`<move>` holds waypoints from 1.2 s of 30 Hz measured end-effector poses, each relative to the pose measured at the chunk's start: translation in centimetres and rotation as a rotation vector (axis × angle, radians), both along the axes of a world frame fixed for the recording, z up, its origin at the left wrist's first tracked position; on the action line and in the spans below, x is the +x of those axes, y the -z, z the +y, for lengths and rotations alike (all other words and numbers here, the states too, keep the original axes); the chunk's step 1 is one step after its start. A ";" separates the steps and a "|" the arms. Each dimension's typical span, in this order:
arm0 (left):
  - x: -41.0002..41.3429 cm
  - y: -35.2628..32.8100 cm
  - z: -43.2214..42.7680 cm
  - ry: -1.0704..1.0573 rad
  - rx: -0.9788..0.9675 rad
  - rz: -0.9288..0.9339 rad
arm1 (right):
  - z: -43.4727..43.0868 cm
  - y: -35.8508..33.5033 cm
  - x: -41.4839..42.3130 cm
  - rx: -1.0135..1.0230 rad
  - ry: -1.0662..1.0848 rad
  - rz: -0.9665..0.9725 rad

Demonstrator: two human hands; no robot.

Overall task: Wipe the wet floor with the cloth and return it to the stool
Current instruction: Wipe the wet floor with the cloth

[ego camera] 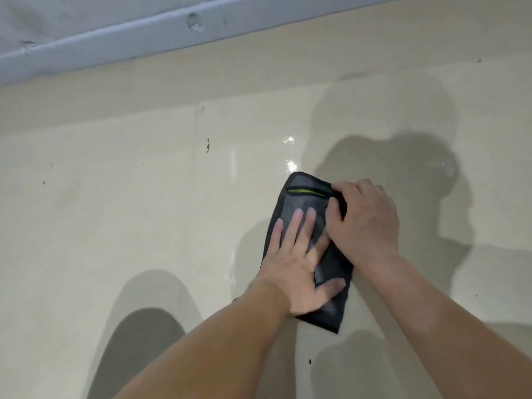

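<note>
A dark grey cloth [305,194] with a black hem and a yellow-green stripe lies folded on the cream tiled floor [129,211]. My left hand [296,263] presses flat on its middle, fingers spread. My right hand [365,220] grips the cloth's right edge near the far end, fingers curled under the hem. Wet glints [289,151] shine on the tile just beyond the cloth, and a thin wet streak [230,276] shows left of it. The stool is out of sight.
A grey-blue wall base or ledge [115,38] runs across the top left. A tile joint [198,133] runs up the floor to the left of the cloth. Shadows of my head and arms fall on the floor at right and lower left.
</note>
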State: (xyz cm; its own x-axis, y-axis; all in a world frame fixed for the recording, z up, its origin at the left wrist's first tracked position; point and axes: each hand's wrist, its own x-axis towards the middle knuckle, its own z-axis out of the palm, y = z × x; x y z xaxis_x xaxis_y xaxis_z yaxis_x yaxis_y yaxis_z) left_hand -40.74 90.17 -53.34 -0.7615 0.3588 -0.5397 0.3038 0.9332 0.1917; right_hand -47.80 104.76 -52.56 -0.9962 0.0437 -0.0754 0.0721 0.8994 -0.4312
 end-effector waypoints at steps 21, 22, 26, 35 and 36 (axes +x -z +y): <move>2.2 0.4 -18.9 0.262 -0.102 0.096 | -10.1 -9.3 8.9 0.091 -0.038 -0.619; 1.1 0.5 -19.6 0.244 -0.104 0.107 | -10.9 -9.3 9.2 0.083 -0.013 -0.606; 0.0 1.7 -20.7 0.274 -0.048 0.187 | -14.3 -9.8 10.0 0.011 0.047 -0.608; 6.5 2.6 -27.0 0.258 0.080 0.327 | -24.6 -9.9 9.7 0.374 -0.137 -0.707; 7.7 2.7 -28.5 0.229 0.097 0.326 | -26.1 -9.1 9.7 0.396 -0.151 -0.701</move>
State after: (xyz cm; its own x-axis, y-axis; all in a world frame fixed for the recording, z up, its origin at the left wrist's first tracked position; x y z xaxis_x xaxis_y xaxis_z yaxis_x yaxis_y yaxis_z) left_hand -33.03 61.67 -56.03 -0.7817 0.5762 -0.2386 0.5610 0.8168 0.1344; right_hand -38.12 78.65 -43.42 -0.7210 0.0667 -0.6897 0.0730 0.9971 0.0202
